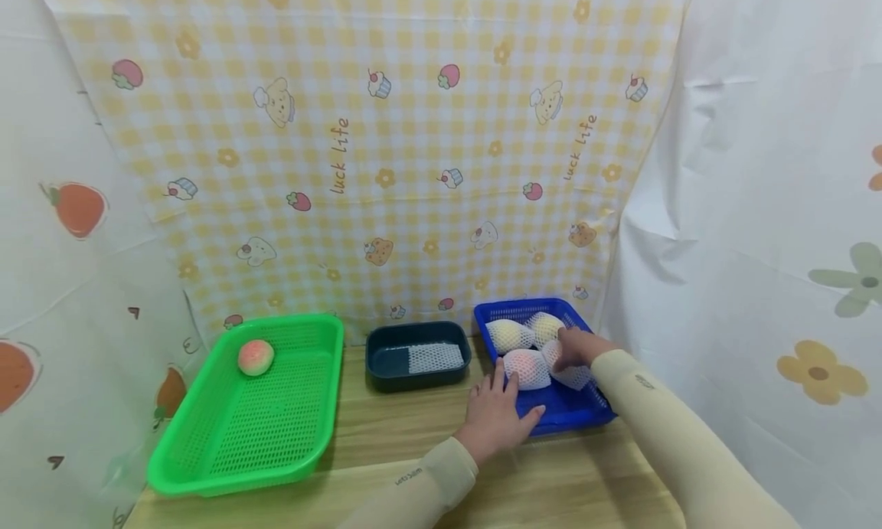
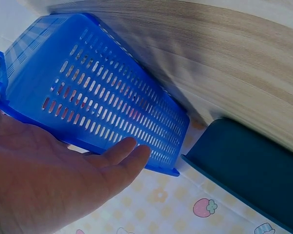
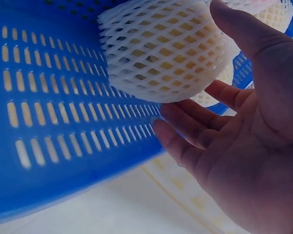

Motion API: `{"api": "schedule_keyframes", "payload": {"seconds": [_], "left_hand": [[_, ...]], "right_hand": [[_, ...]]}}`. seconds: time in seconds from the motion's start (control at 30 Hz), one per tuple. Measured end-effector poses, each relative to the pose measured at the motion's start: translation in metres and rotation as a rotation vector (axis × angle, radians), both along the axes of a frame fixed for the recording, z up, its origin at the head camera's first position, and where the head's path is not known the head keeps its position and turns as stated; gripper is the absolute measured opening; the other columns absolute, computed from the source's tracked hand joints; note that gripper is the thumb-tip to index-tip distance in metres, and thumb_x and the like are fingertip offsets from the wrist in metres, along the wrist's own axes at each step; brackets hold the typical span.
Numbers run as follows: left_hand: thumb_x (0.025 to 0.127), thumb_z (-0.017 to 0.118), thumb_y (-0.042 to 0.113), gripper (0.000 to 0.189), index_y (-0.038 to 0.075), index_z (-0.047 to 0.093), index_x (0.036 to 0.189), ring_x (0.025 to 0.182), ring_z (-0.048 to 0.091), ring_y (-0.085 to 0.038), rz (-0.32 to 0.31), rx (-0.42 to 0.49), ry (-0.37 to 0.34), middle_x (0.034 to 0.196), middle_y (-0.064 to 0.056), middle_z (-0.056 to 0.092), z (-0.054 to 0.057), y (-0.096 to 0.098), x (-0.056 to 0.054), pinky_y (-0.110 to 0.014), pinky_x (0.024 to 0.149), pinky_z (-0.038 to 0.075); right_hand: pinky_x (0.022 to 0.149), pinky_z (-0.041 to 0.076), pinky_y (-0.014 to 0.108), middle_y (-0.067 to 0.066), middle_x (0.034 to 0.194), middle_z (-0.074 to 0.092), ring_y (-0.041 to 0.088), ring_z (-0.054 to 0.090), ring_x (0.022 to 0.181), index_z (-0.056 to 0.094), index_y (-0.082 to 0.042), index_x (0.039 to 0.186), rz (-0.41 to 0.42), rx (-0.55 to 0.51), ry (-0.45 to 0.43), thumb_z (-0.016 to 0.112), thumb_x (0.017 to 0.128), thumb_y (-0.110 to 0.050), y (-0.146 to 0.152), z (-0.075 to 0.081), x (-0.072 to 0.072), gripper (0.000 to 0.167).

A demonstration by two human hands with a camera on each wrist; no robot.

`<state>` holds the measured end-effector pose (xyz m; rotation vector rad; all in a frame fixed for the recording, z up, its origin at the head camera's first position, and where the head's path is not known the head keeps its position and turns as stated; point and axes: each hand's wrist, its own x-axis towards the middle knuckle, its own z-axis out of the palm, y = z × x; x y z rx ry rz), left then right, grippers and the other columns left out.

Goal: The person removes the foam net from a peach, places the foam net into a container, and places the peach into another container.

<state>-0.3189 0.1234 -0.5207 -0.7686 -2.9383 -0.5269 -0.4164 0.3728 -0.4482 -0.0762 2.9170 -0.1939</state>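
Note:
A blue basket at the right holds several fruits in white foam nets. My left hand reaches over its front left rim with spread fingers, fingertips at a pink netted fruit. In the left wrist view, part of the left hand lies along the basket's rim. My right hand holds a netted fruit by the basket's right side, thumb on one side and fingers curled under the other. Its kind is hidden by the net; yellow shows through. Two pale yellow netted fruits sit behind.
A green basket on the left holds one bare pink peach. Between the baskets stands a dark teal tub with an empty white foam net in it. A checked cloth hangs behind the wooden table.

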Motion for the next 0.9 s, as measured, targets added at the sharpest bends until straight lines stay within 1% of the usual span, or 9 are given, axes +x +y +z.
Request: {"api": "schedule_keyframes", "payload": {"seconds": [0.13,0.3,0.33,0.5,0.63,0.77,0.9], "left_hand": [[0.107,0.041,0.079,0.090,0.018,0.042,0.172,0.160,0.038,-0.036,0.004,-0.004,-0.001,0.183,-0.013,0.020,-0.001,0.001,0.000,-0.061,0.124,0.038],[0.106,0.042,0.079,0.090,0.019,0.042,0.172,0.160,0.038,-0.037,0.005,-0.002,-0.017,0.183,-0.013,0.019,-0.002,0.003,0.000,-0.062,0.125,0.037],[0.106,0.043,0.079,0.089,0.018,0.043,0.171,0.160,0.038,-0.038,0.005,0.004,-0.019,0.183,-0.013,0.020,-0.002,0.003,0.000,-0.063,0.125,0.037],[0.106,0.044,0.079,0.089,0.019,0.044,0.171,0.159,0.039,-0.038,0.009,0.009,-0.018,0.183,-0.012,0.021,0.001,0.001,0.001,-0.062,0.124,0.037],[0.106,0.041,0.080,0.090,0.019,0.044,0.171,0.158,0.040,-0.037,0.003,0.006,-0.011,0.183,-0.013,0.021,0.002,0.000,0.001,-0.062,0.124,0.037],[0.106,0.041,0.080,0.090,0.018,0.044,0.171,0.158,0.040,-0.036,0.002,0.000,-0.011,0.183,-0.013,0.021,0.002,0.000,0.001,-0.062,0.124,0.038],[0.106,0.042,0.080,0.089,0.018,0.044,0.171,0.158,0.040,-0.036,0.006,-0.001,-0.013,0.183,-0.013,0.021,0.001,0.000,0.000,-0.062,0.124,0.038]], "right_hand": [[0.117,0.046,0.060,0.038,0.141,0.062,0.054,0.058,0.137,0.055,0.016,0.144,-0.013,0.016,-0.014,0.095,0.086,-0.029,-0.002,-0.006,-0.005,0.084],[0.116,0.047,0.061,0.035,0.137,0.066,0.052,0.061,0.133,0.057,0.014,0.140,-0.075,0.007,-0.047,0.097,0.083,-0.026,-0.005,-0.009,-0.009,0.080],[0.116,0.047,0.061,0.035,0.136,0.066,0.051,0.062,0.133,0.057,0.013,0.140,-0.093,0.001,-0.062,0.098,0.082,-0.023,-0.008,-0.007,-0.008,0.079],[0.112,0.051,0.061,0.030,0.129,0.070,0.046,0.066,0.125,0.059,0.009,0.132,-0.110,0.031,-0.074,0.102,0.078,-0.026,-0.005,-0.016,-0.018,0.078],[0.109,0.052,0.059,0.026,0.124,0.071,0.041,0.068,0.120,0.060,0.007,0.130,-0.131,0.033,-0.092,0.101,0.078,-0.024,-0.003,-0.021,-0.024,0.073],[0.110,0.052,0.058,0.026,0.122,0.071,0.041,0.067,0.119,0.060,0.008,0.131,-0.136,0.038,-0.114,0.097,0.082,-0.024,-0.004,-0.017,-0.022,0.069],[0.109,0.053,0.057,0.024,0.118,0.071,0.039,0.067,0.114,0.061,0.010,0.126,-0.104,0.046,-0.110,0.092,0.084,-0.026,-0.006,-0.005,-0.015,0.063]]}}
